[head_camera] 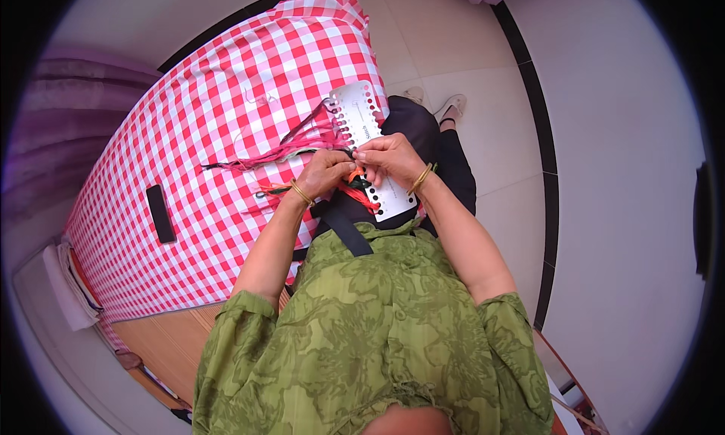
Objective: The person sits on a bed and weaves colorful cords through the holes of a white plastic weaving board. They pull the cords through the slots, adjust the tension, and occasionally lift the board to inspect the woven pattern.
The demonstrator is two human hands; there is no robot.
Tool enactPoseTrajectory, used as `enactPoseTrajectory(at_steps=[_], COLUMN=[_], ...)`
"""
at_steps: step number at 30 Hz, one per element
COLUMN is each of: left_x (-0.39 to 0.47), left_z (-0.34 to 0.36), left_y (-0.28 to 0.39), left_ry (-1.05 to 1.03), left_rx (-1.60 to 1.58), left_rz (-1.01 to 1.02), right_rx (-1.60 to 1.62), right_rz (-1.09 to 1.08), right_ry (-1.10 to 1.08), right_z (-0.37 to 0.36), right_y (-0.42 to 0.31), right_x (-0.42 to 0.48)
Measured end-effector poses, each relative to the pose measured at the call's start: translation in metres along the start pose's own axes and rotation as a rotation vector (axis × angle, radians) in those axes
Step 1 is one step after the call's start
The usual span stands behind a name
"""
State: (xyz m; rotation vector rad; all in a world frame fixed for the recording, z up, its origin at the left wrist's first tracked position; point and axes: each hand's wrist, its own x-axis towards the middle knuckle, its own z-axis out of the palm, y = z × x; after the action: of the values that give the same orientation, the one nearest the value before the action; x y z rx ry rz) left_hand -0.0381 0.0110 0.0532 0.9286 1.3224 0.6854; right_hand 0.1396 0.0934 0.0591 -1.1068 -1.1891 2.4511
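Note:
A white embroidery floss organizer card with punched holes along both long edges lies across the lap and the bed edge. My left hand and my right hand meet over its middle, pinching dark floss between their fingertips. Pink and magenta floss hangs from the upper holes and trails left over the checked cloth. Orange-red floss is looped at the lower holes, with dark green strands near my left hand. The exact knot or hole between my fingers is hidden.
A red-and-white checked cloth covers the bed, with a black phone-like object at left and loose thread beyond the card. A black strap crosses the lap. Tiled floor lies to the right.

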Motion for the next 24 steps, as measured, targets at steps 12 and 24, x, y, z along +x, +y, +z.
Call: enactPoseTrajectory(at_steps=[12,24], left_x=[-0.014,-0.007], left_z=[-0.017,-0.009], left_y=[0.007,0.013], left_ry=[-0.023,0.01], left_rx=[-0.052,-0.141], left_rz=[-0.033,-0.148], right_rx=[-0.086,-0.023], right_rz=[-0.005,0.032], right_ry=[-0.034,-0.055], right_z=[0.002,-0.003], right_y=[0.002,-0.001], right_x=[0.0,-0.001])
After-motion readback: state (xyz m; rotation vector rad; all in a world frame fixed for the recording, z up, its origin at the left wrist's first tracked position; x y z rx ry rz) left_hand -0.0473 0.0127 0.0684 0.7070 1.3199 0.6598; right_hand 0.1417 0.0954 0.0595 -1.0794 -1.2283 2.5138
